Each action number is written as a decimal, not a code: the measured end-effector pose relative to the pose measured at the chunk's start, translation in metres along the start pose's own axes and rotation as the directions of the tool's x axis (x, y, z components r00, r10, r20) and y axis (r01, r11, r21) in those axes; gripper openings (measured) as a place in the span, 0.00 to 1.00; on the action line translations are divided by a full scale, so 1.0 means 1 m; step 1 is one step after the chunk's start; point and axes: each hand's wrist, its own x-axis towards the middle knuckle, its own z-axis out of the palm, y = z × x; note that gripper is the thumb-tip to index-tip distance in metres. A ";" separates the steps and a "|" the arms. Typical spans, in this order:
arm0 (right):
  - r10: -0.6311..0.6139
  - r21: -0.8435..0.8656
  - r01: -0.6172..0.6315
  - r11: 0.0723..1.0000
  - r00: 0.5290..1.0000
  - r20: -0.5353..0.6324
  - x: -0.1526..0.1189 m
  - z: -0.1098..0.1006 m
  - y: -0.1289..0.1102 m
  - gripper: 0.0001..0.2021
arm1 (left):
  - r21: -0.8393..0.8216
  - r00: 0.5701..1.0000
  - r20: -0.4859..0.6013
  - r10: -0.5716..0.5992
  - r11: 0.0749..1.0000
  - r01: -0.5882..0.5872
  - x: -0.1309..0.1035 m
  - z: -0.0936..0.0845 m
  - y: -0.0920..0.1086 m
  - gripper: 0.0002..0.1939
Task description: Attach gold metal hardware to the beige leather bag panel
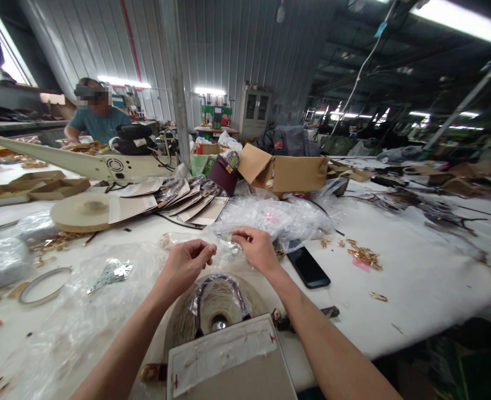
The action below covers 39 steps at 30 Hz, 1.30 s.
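Head view: a person at a cluttered white table (395, 261).
Left hand (186, 265): fingers pressed together, pinching the near edge of a small clear plastic bag (227, 244).
Right hand (257, 248): pinching the bag's other edge, seemingly pulling it taut or open.
Bag: just beyond the tape reel (216, 305), between both hands.
Black phone (308, 267): right of the bag.
Brass fittings (364, 255): scattered further right.
Co-worker (97, 119): far beyond the bag, left.

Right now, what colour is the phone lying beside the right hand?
Black, with a dark glossy screen; the phone shows best in the head view.
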 end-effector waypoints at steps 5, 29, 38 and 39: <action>-0.038 0.052 0.037 0.998 0.999 0.014 0.000 0.002 -0.002 0.05 | -0.031 0.997 -0.058 0.045 0.998 -0.047 -0.001 -0.003 0.003 0.26; -0.496 -0.359 0.469 0.807 0.868 0.020 -0.011 -0.024 -0.023 0.18 | -0.001 0.968 -0.167 0.188 0.982 -0.191 -0.048 -0.015 0.124 0.20; -0.275 0.103 0.330 0.938 0.893 -0.355 -0.004 -0.035 -0.046 0.16 | 0.208 0.990 -0.116 0.074 0.977 -0.049 -0.123 -0.042 0.096 0.22; -0.163 0.214 0.261 0.941 0.906 -0.390 0.002 -0.038 -0.046 0.17 | 0.198 0.993 -0.106 0.050 0.980 -0.028 -0.129 -0.043 0.088 0.23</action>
